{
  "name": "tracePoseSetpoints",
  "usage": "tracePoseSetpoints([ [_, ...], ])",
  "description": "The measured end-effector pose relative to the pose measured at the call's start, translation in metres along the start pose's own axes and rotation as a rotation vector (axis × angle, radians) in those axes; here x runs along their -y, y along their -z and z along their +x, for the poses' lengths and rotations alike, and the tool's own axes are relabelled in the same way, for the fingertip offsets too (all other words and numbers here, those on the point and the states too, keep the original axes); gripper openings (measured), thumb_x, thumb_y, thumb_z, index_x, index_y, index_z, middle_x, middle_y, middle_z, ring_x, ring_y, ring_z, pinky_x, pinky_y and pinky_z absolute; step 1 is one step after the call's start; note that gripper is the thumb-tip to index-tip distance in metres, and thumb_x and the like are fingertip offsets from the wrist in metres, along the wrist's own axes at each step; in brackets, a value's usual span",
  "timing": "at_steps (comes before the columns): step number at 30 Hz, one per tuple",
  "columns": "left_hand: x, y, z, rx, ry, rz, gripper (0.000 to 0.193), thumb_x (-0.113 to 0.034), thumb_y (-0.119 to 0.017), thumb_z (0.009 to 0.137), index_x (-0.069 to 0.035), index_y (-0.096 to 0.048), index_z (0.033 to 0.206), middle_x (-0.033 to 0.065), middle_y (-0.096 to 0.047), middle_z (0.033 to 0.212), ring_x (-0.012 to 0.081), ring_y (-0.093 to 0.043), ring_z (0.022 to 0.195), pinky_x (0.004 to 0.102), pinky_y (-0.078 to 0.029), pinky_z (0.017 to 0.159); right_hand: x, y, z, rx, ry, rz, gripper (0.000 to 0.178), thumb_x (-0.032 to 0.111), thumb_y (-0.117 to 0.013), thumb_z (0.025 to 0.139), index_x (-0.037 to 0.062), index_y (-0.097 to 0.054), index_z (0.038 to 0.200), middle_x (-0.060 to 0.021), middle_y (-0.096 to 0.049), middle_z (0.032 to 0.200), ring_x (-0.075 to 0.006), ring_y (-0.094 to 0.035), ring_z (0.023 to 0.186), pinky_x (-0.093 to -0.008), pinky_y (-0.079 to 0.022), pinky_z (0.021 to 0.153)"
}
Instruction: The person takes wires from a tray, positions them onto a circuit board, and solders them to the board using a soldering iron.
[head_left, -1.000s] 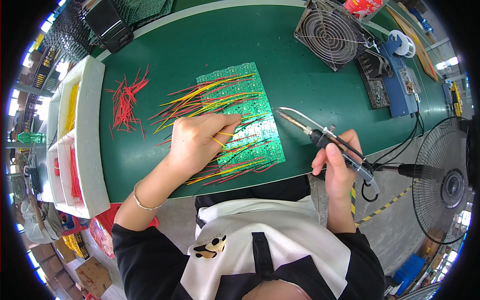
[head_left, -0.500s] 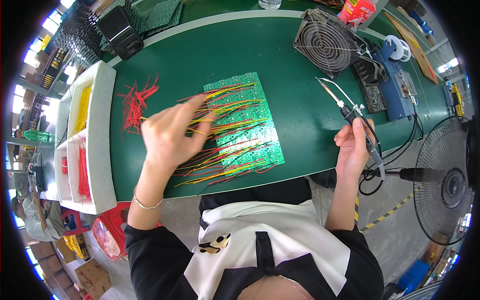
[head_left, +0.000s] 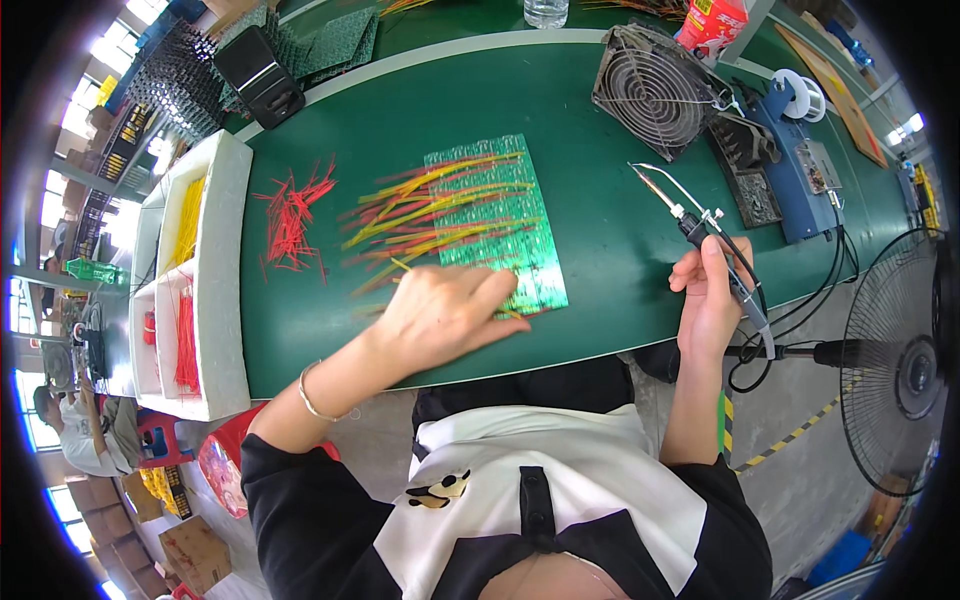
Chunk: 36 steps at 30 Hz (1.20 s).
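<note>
My left hand (head_left: pixel 440 315) is over the near edge of a green circuit board panel (head_left: pixel 545 265), fingers bent over its surface and thumb along the edge. It covers the panel's near left part. Red and yellow wires (head_left: pixel 400 235) stick out leftward from the panel in rows; wires and panel look blurred. On the right my right hand (head_left: pixel 712 300) is closed around a soldering iron (head_left: pixel 694 228) with a thin curved metal tube fixed beside it. The iron's tip points up and left, off to the right of the panel and apart from it.
Loose red wires (head_left: pixel 292 215) lie left of the panel. Beyond them stands a white foam box (head_left: pixel 222 300) with yellow and red wires in compartments. A square fan (head_left: pixel 655 95), a blue soldering station (head_left: pixel 805 185) and a solder spool (head_left: pixel 798 95) are at the far right.
My left hand has come from the wires at the panel's left down to its near edge. The panel has shifted slightly away from me. My right hand still holds the iron in about the same place.
</note>
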<state>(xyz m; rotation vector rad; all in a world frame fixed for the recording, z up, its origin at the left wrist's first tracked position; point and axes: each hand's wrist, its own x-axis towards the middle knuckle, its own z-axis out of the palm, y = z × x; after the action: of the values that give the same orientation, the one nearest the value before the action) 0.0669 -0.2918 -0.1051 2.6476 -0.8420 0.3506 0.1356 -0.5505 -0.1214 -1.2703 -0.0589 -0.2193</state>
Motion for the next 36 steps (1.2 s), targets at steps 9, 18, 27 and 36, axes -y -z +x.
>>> tracePoseSetpoints([
  [9, 0.019, 0.013, 0.019, -0.048, 0.084, -0.008, 0.018, -0.010, -0.060, 0.078, -0.001, -0.048, 0.087, 0.0082, -0.054, 0.065, 0.0238, -0.054, 0.053, 0.0345, -0.040, 0.045, 0.000, -0.002, 0.001, -0.005, 0.003, -0.020, 0.015, 0.013, -0.058, 0.086, 0.0029, -0.046, 0.087, -0.0101, -0.057, 0.064, -0.0126, -0.053, 0.048, -0.0228, -0.045, 0.048],
  [18, 0.018, 0.008, 0.039, -0.234, 0.220, 0.021, 0.004, -0.001, -0.060, 0.077, -0.003, -0.058, 0.080, 0.0075, -0.053, 0.076, 0.0234, -0.055, 0.059, 0.0322, -0.044, 0.049, -0.001, -0.020, -0.005, 0.121, -0.093, 0.009, 0.016, 0.011, -0.058, 0.085, 0.0017, -0.045, 0.085, -0.0110, -0.057, 0.064, -0.0129, -0.053, 0.049, -0.0226, -0.045, 0.048],
  [27, 0.023, -0.012, 0.032, -0.272, 0.215, -0.129, 0.008, 0.002, -0.062, 0.073, -0.001, -0.061, 0.080, 0.0079, -0.055, 0.079, 0.0222, -0.057, 0.063, 0.0301, -0.047, 0.055, -0.002, -0.030, -0.010, 0.156, -0.129, -0.069, 0.017, 0.010, -0.059, 0.084, 0.0020, -0.045, 0.084, -0.0117, -0.059, 0.063, -0.0132, -0.054, 0.047, -0.0227, -0.044, 0.048],
  [36, 0.025, -0.015, 0.029, -0.326, 0.217, -0.158, 0.012, 0.004, -0.062, 0.071, -0.001, -0.062, 0.082, 0.0081, -0.055, 0.079, 0.0204, -0.057, 0.063, 0.0289, -0.047, 0.054, -0.003, -0.027, -0.011, 0.165, -0.104, -0.040, 0.017, 0.010, -0.058, 0.084, 0.0014, -0.044, 0.083, -0.0124, -0.058, 0.062, -0.0133, -0.052, 0.045, -0.0227, -0.043, 0.046],
])
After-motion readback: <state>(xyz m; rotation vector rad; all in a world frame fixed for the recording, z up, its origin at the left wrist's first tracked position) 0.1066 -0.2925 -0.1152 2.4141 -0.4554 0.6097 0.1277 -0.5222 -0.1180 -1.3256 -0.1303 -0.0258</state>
